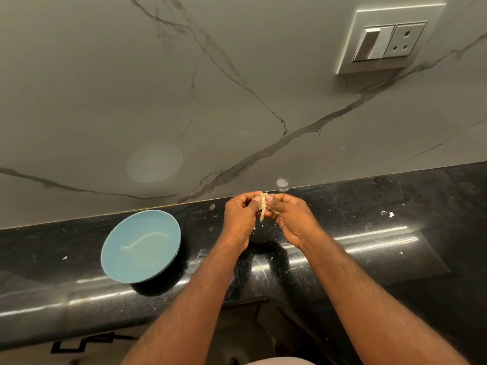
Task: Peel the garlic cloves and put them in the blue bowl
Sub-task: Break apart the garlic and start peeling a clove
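A pale garlic clove (262,206) with loose papery skin is pinched between both hands above the black counter (369,248), close to the wall. My left hand (241,217) grips it from the left with the thumb on top. From the right, my right hand (290,219) pinches it, thumb against the skin. A strip of peel hangs down between the fingers. The blue bowl (141,246) stands on the counter to the left of my hands; nothing shows inside it but a light reflection.
Small white flecks of peel (391,214) lie scattered on the counter. A marble-patterned wall (184,101) rises right behind it, with a switch and socket plate (387,40) at the upper right. The counter's front edge runs below my forearms.
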### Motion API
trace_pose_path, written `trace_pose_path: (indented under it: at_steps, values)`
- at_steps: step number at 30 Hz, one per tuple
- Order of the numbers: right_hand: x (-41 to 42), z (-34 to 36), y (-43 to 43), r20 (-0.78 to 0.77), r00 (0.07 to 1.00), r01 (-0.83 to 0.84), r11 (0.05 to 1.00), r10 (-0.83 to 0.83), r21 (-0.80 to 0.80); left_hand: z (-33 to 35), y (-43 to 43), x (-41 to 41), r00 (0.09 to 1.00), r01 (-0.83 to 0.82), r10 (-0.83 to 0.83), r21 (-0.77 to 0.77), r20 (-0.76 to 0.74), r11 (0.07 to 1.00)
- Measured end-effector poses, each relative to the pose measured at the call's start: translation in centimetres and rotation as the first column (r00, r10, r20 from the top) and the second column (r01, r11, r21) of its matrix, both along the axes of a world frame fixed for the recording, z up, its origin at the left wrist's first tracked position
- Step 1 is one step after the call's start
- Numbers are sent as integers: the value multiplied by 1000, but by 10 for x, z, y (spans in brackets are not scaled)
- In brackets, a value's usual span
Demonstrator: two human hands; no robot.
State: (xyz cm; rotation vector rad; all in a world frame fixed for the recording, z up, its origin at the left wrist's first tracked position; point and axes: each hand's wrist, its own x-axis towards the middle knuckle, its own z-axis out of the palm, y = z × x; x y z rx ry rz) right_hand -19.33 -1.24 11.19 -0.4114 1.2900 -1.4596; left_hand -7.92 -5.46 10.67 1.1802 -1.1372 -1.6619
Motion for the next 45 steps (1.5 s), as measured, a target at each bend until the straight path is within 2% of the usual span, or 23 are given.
trace_pose_path:
  at_steps: [7,12,18,26,35,45]
  values:
    - [-5,11,2,-171,979,-114,993,113,4,5,-9,6,996,83,-82,-58,30,995]
    - [-10,12,1,-211,970,-120,993,120,16,6,-19,10,987,159,-157,-43,37,986]
    - [-10,12,-1,-234,969,-75,997,79,25,-1,-15,7,981,165,-156,72,-116,984]
    - [-4,11,-1,-201,976,-81,997,83,19,-3,-15,6,975,128,-90,180,-205,975]
    - [-7,12,-5,-243,958,-119,981,154,152,-10,-10,5,993,100,-93,109,-67,989]
    - [-2,6,0,-221,974,-19,992,46,121,-15,-8,-3,995,97,-95,94,-30,991]
